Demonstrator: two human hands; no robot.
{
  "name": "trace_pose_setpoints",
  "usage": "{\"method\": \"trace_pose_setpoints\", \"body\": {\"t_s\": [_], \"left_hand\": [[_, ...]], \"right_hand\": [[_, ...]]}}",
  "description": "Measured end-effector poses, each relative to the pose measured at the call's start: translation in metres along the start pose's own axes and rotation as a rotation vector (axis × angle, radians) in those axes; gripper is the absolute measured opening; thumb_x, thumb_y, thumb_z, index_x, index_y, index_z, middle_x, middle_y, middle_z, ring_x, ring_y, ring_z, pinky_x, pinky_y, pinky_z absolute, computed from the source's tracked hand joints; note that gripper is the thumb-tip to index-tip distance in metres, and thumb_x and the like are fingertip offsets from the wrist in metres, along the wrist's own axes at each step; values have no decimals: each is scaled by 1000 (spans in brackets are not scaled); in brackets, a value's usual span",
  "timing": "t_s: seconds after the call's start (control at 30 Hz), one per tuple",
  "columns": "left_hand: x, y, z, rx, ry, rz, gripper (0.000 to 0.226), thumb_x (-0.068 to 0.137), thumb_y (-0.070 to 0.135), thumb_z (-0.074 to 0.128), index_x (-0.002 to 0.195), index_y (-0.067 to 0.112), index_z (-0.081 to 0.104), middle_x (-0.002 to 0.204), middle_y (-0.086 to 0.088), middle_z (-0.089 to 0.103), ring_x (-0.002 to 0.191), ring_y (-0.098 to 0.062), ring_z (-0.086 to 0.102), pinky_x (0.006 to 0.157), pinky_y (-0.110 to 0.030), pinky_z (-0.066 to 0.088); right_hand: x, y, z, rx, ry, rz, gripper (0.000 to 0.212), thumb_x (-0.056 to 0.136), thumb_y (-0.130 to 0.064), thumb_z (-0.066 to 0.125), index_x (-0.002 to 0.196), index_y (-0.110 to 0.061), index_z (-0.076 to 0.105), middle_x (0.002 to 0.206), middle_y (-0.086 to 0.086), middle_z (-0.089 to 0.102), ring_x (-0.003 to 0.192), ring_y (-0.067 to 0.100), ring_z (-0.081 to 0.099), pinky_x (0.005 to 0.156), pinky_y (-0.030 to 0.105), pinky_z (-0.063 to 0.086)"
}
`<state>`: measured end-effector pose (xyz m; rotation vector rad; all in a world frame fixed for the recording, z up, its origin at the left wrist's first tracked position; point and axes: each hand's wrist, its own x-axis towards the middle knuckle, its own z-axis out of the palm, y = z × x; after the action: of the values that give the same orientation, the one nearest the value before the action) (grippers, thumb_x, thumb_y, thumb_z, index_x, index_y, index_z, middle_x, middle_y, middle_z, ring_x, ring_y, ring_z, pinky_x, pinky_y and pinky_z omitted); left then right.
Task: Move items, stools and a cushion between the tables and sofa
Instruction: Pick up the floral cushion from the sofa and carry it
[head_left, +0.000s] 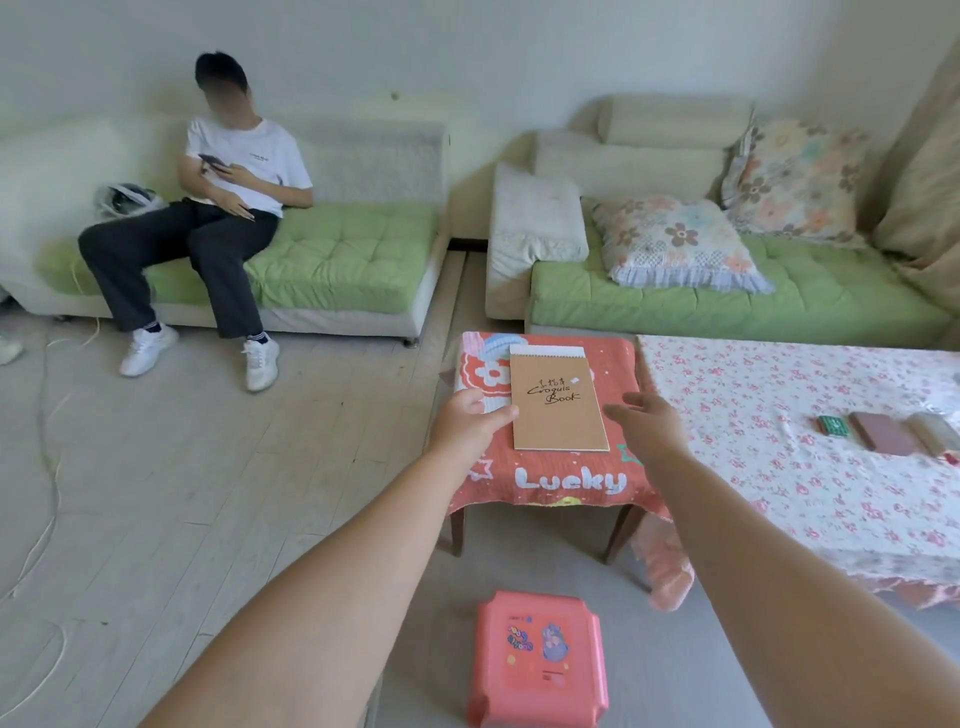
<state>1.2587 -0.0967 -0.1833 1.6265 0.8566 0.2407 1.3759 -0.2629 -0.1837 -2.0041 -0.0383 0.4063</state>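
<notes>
The Croquis sketchbook (558, 402) lies flat on the small table (566, 483), its long side running away from the camera. Its cover is matte kraft-brown card with black handwritten lettering and a white binding strip along the far edge. The table wears a soft coral cloth printed with "Lucky", stars and a flower, over dark wooden legs.

The left hand (470, 415) has curled fingers. Its thumb tip meets the book's left edge, though I cannot tell whether it actually grips the cover. The right hand (641, 415) is spread wide with straight fingers, just beside the book's right edge and apart from it.

A square coral plastic stool (537, 660) with cartoon stickers stands on the floor before the table. A frilled floral cushion (675, 241) rests on the green quilted sofa (831, 296).
</notes>
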Motion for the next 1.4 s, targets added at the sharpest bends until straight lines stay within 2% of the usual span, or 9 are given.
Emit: {"method": "trace_pose_setpoints", "body": {"t_s": [0.07, 0.17, 0.37, 0.53, 0.67, 0.77, 0.9, 1.17, 1.4], "left_hand": [[16, -1, -28, 12, -41, 45, 65, 82, 28, 71, 138, 10, 43, 140, -9, 50, 124, -24, 52, 103, -38, 43], [32, 4, -70, -4, -85, 110, 65, 82, 25, 70, 138, 8, 42, 141, -10, 50, 123, -20, 51, 93, -28, 40], [88, 17, -161, -21, -25, 209, 61, 82, 22, 70, 136, 8, 46, 136, -12, 54, 121, -20, 54, 96, -26, 40], [136, 24, -188, -70, 25, 261, 55, 83, 18, 69, 133, 6, 49, 136, -13, 54, 124, -20, 53, 104, -30, 40], [177, 32, -190, -82, 10, 274, 54, 84, 18, 68, 133, 7, 50, 136, -11, 55, 124, -20, 53, 100, -26, 39], [221, 45, -185, -71, -37, 275, 53, 84, 17, 67, 133, 7, 50, 135, -12, 55, 123, -20, 54, 102, -27, 39], [283, 67, -180, -62, -51, 300, 52, 84, 19, 67, 133, 9, 50, 135, -11, 55, 122, -19, 54, 100, -28, 41], [399, 124, -171, -56, -90, 268, 54, 83, 21, 68, 133, 9, 50, 134, -10, 56, 120, -17, 54, 96, -25, 39], [511, 154, -161, -52, -148, 256, 54, 84, 21, 68, 133, 9, 50, 134, -10, 57, 120, -18, 55, 95, -24, 39]], "right_hand": [[-5, -12, 27, 27, 51, 1, 48, 85, -24, 63, 130, -11, 50, 130, 8, 56, 111, 25, 55, 95, 42, 47], [-10, -29, 64, 88, 93, 8, 46, 85, -22, 63, 128, -10, 51, 127, 8, 58, 110, 26, 56, 98, 45, 46], [-13, -74, 142, 160, 183, -47, 42, 86, -23, 62, 126, -13, 53, 122, 7, 60, 97, 21, 57, 88, 38, 48], [8, -103, 173, 167, 248, -86, 40, 86, -22, 60, 124, -14, 53, 120, 4, 60, 74, 6, 55, 62, 24, 40], [37, -121, 183, 165, 263, -81, 40, 86, -20, 60, 125, -14, 53, 122, 6, 60, 84, 17, 57, 71, 31, 44], [78, -135, 193, 179, 294, -83, 40, 86, -20, 60, 124, -14, 54, 121, 6, 60, 88, 20, 56, 70, 30, 46], [132, -158, 206, 202, 310, -74, 42, 87, -22, 59, 127, -15, 52, 123, 5, 60, 103, 23, 58, 89, 39, 48], [242, -221, 223, 195, 307, -40, 41, 87, -21, 60, 126, -12, 52, 122, 6, 59, 95, 17, 52, 79, 32, 39], [340, -261, 255, 170, 334, -18, 41, 87, -23, 60, 126, -13, 52, 122, 7, 60, 101, 22, 56, 90, 39, 47]]}}
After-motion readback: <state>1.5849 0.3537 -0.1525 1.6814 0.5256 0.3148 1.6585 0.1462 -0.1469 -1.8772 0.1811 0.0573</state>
